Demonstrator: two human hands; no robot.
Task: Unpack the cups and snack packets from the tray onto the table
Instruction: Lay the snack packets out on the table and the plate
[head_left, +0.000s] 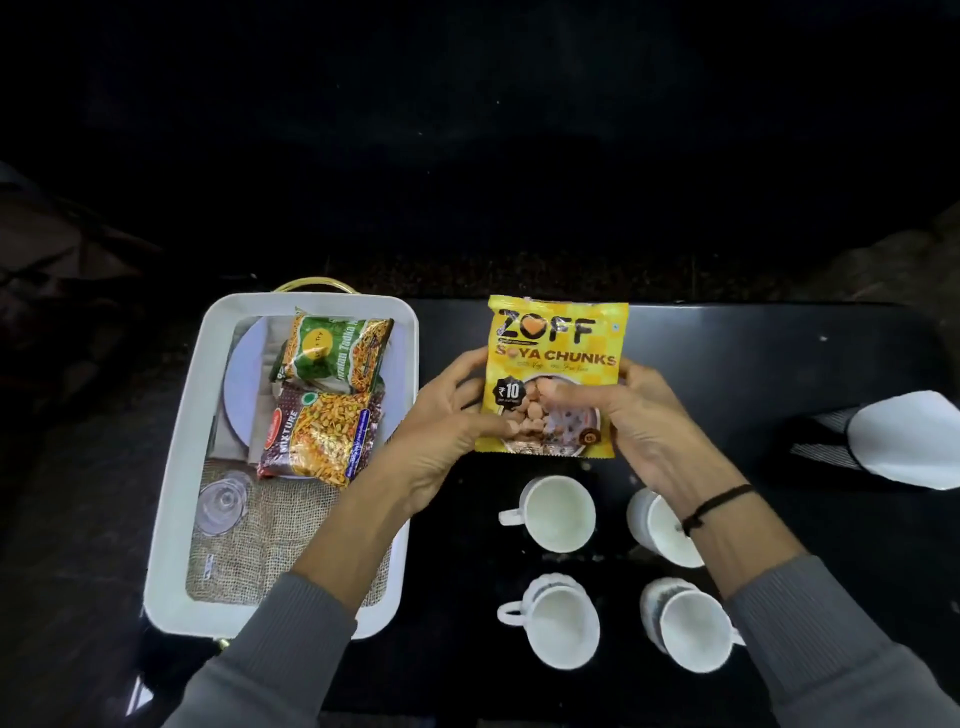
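Step in hand: moving the yellow snack packet (558, 364) out of the tray (182, 457) to the desk (753, 353).
Left hand (441, 436): fingers closed on the packet's left edge.
Right hand (618, 415): fingers closed on its right side, thumb across the front.
Packet: held upright above the desk, at 3 o'clock from the tray, at 12 o'clock from the cups.
Cups: four white cups (558, 512) already stand on the desk.
Still in tray: a green packet (332, 353) and, touching it at 6 o'clock, a red packet (322, 441); a clear glass (223, 501) too.
Next move: likely lay the yellow packet on bare desk clear of the cups, let go, then reach back to 9 o'clock for the green or red one.
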